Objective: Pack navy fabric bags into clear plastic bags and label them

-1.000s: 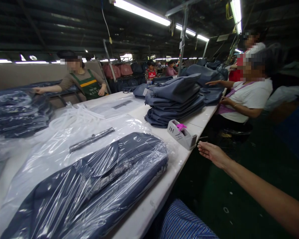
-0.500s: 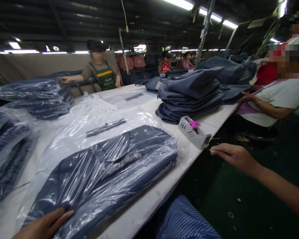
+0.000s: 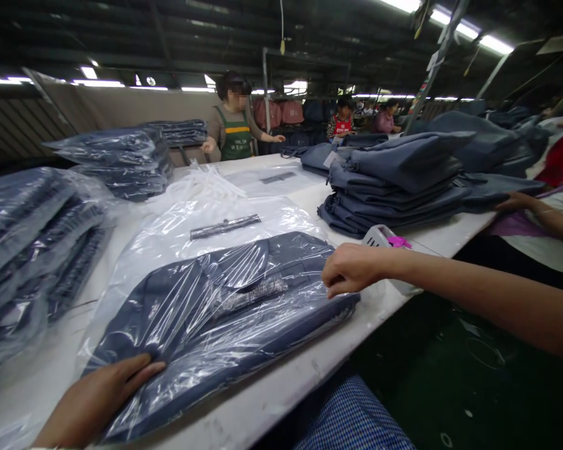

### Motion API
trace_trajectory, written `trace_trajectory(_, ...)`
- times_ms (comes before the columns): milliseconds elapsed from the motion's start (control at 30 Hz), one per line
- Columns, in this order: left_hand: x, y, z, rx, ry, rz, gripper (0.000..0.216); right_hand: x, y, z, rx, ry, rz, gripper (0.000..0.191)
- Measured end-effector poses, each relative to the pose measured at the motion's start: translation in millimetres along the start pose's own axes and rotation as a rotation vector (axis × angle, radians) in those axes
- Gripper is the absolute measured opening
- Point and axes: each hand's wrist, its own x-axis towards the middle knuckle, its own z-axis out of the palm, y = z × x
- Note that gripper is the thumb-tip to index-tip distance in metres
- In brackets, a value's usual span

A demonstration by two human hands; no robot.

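Observation:
A folded dark blue garment in a clear plastic bag (image 3: 225, 312) lies on the white table (image 3: 281, 400) in front of me. My left hand (image 3: 101, 397) rests flat on the bag's near left corner, fingers stretched out. My right hand (image 3: 351, 269) reaches in from the right and sits at the bag's far right end, fingers curled down onto the plastic. Whether it grips the bag I cannot make out. A grey tape dispenser (image 3: 385, 240) with pink tape stands just behind that hand.
Stacks of bagged garments (image 3: 32, 244) pile at the left, more (image 3: 122, 156) further back. A heap of unbagged blue garments (image 3: 394, 181) sits at the right. Loose empty bags (image 3: 225, 212) lie mid-table. A co-worker in a green apron (image 3: 234, 128) stands at the far end; another person's arm (image 3: 539, 212) is at right.
My right hand has moved left from off the table edge onto the bag's right end. My left hand came into view and slid further onto the bag's near corner.

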Motion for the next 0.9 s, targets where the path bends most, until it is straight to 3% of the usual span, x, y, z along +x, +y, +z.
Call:
trace_trajectory(133, -3, 10, -6, 0.035, -0.115, -0.039, 0.052, 28, 15, 3, -0.081, -0.108, -0.035, 0.02)
trace_trajectory(367, -4, 10, -6, 0.008, -0.094, -0.044, 0.052, 58, 29, 18, -0.198, -0.218, -0.025, 0.021)
trace_trajectory(700, -5, 11, -6, 0.008, -0.102, -0.041, 0.052, 64, 22, 9, -0.334, -0.207, 0.058, 0.028)
trace_trajectory(900, -8, 16, -9, 0.022, -0.1, -0.023, 0.051, 86, 34, 25, -0.361, -0.256, 0.084, 0.034)
